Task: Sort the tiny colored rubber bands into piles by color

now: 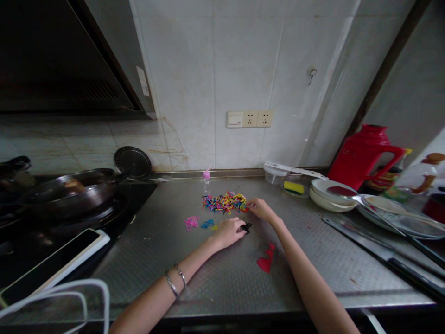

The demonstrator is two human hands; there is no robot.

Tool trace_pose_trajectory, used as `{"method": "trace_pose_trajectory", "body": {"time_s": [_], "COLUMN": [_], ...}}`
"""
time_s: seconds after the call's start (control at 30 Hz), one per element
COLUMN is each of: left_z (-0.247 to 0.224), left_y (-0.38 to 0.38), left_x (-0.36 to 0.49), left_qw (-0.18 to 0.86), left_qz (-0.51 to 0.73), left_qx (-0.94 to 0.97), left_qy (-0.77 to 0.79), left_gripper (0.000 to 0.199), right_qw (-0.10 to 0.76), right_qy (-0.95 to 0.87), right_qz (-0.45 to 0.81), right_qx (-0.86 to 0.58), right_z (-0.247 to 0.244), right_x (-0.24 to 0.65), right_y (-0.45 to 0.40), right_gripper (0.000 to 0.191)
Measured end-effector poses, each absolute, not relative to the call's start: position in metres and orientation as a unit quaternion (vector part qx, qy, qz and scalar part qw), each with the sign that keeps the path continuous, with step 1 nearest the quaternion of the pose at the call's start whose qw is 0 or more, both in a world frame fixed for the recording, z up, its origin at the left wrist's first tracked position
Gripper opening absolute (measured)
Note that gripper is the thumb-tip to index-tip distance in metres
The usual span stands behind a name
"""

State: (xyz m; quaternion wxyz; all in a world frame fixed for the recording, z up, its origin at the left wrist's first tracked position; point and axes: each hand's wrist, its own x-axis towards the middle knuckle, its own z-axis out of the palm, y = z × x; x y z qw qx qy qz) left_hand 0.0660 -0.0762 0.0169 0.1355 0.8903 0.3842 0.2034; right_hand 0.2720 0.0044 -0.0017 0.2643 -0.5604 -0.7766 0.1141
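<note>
Midway along the patterned grey metal counter point(153, 273), a low heap of small multicoloured elastic bands point(224, 202) lies short of the pale tiled wall point(243, 65). Its long axis runs left to right, roughly along that wall; the thin loops within it point every which way, so I can read no single direction from them. Sorting by colour looks to me like the step in hand: a bright pink cluster of loops point(191, 223) and a small blue cluster of loops point(207, 224) sit apart on the heap's near side. The right hand point(261, 209) reaches to the heap's right end, thumb and fingers drawn close together; whether anything is pinched, I cannot tell. The left hand point(229, 233) has its fingers bent at a small black tangle of loops point(247, 227), and I cannot tell whether they grip it. The next move seems to call for a light fingertip pick that leaves neighbouring loops undisturbed. Nearer the counter's front lies a flat, ragged bright-red piece point(266, 260), its length slanting away and rightward.
</note>
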Motion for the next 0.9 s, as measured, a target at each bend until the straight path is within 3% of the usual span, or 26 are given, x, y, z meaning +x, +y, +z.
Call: {"method": "trace_pose_trajectory", "body": {"time_s": [0.27,0.53,0.9], "left_z": [0.027,0.02,0.018], "left_y": [-0.046,-0.015,0.005], "left_x": [0.038,0.006,-0.026], "left_qw": [0.168,0.237,0.253], "left_qz": [0.305,0.36,0.409], "left_qx": [0.844,0.781,0.734], "left_qy": [0.409,0.451,0.48], "left_gripper": [0.025,0.026,0.029], "right_qw": [0.229,0.249,0.294], "right_qy": [-0.796,-0.8,-0.781], "right_qz": [0.092,0.107,0.14], "right_qx": [-0.553,-0.536,-0.533], "right_z": [-0.004,-0.005,-0.008], "right_x": [0.265,0.266,0.269], "right_y": [0.005,0.005,0.006], "right_gripper": [0.023,0.025,0.032]}}
